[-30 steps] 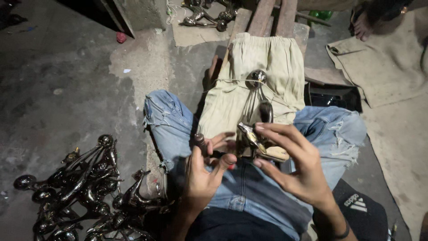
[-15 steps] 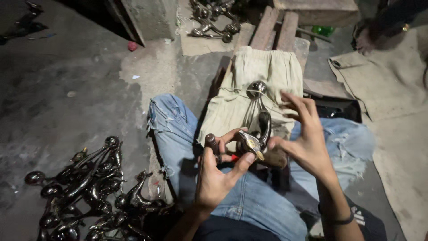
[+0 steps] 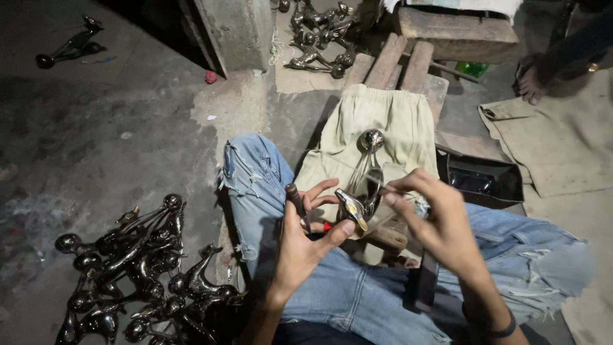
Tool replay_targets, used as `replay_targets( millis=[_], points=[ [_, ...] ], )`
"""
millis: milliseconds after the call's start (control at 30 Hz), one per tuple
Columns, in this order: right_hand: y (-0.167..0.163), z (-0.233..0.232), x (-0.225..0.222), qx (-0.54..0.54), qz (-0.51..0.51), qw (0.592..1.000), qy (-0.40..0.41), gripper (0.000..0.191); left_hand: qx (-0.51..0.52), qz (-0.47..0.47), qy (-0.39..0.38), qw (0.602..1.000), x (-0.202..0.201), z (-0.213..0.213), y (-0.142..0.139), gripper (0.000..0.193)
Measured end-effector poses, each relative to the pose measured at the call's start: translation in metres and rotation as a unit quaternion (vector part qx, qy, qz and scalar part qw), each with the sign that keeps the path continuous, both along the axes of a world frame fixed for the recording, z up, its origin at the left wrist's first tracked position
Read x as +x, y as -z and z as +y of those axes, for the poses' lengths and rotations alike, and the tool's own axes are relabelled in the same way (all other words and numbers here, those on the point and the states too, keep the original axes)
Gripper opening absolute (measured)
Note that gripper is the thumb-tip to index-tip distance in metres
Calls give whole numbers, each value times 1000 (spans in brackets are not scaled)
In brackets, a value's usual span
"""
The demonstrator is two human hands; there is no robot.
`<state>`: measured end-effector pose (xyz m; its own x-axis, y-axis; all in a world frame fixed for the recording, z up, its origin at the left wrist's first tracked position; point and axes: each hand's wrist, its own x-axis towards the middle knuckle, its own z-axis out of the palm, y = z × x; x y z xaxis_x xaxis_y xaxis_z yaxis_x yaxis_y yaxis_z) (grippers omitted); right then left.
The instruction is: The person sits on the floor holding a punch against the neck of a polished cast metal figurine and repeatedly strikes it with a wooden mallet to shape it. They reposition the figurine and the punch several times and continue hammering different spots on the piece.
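In both hands, shiny metal figurine

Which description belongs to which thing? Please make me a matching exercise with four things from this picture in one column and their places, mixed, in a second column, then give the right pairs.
Things:
1. shiny metal figure
2. pile of dark metal figures
3. black tray
4. small red object

Places:
A. on the floor by the concrete block, far from the person
B. between the left hand and the right hand, over the lap
C. on the floor beside the left knee
D. beside the pale cloth, above the right leg

Pairs: 1-B, 2-C, 3-D, 4-A
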<state>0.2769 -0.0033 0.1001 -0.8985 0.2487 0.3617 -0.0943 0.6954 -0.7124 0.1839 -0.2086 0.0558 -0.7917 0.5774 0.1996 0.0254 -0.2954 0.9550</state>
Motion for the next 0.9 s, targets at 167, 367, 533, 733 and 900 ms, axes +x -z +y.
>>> replay_targets(
  millis=[167, 367, 533, 733, 900],
  points=[
    [0, -28, 2, -16, 38, 999, -24, 27, -1, 37, 34, 999, -9, 3, 5, 80],
    [2, -37, 1, -2, 72, 996, -45, 34, -45, 120, 129, 983, -33, -3, 12, 92],
    [-4, -42, 1, -13, 52, 998, -24, 32, -52, 51, 165, 984, -44, 1, 16, 85],
    [-8, -47, 4, -12, 48, 998, -28, 34, 66, -23, 122, 990, -25, 4, 18, 64],
    [-5, -49, 7, 34, 67, 997, -18, 35, -8, 51, 51, 997, -18, -5, 14, 52]
  ],
)
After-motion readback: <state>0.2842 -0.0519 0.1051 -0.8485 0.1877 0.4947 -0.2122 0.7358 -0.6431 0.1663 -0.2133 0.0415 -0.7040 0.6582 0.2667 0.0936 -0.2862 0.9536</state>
